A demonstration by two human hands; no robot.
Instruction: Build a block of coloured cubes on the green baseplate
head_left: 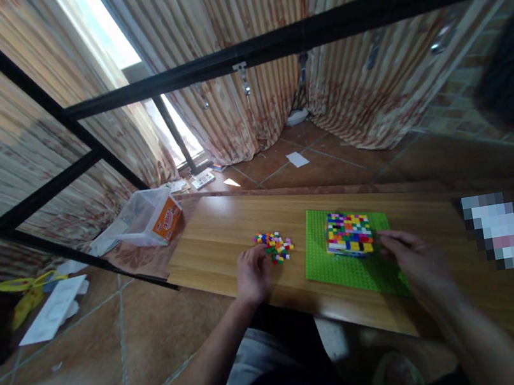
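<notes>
A multicoloured block of small toy building bricks (347,233) stands on a green studded baseplate (320,260) on the wooden table. At the block's right side is my right hand (408,252), its thumb and fingertips pinched together; whatever lies between them is too small to make out. A pile of loose coloured bricks (277,247) lies to the left of the baseplate. My left hand (253,276) rests at the pile's near left edge with fingers curled in. Its fingertips are partly hidden, so I cannot make out what they hold.
The low wooden table (215,237) spans the middle. A pixelated object (509,235) lies at its right end. Beyond the left end sits a clear plastic box (145,219) with an orange label. Black metal bars (265,53) cross in front of the striped curtains (221,17).
</notes>
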